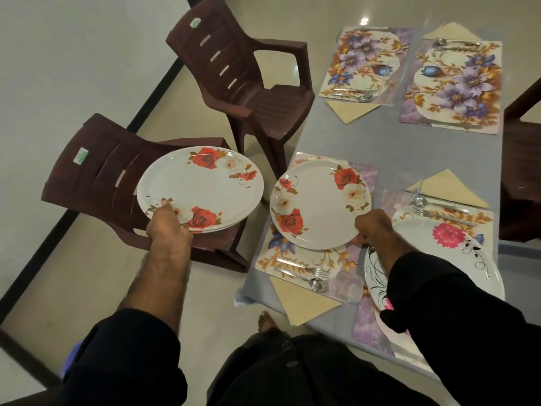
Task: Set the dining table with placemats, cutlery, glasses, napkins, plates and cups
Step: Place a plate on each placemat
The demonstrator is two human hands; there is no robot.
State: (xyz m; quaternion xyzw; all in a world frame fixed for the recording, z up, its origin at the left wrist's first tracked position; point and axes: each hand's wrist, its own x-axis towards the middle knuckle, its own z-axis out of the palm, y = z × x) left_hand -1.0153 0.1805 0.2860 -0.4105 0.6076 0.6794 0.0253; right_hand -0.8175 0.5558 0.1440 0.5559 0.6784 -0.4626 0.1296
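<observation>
Head view shows the right hand pinching the rim of a round white rose-printed plate, setting it on the near floral laminated placemat on the grey counter. Left hand keeps its grip curled round the edge of a small stack of matching glossy plates, held over a brown moulded plastic chair. Beside it, a white plate with a pink flower already lies in place. By my reckoning two far placemats want plates; forks, spoons and beige folded napkins are out, and I see no cups.
</observation>
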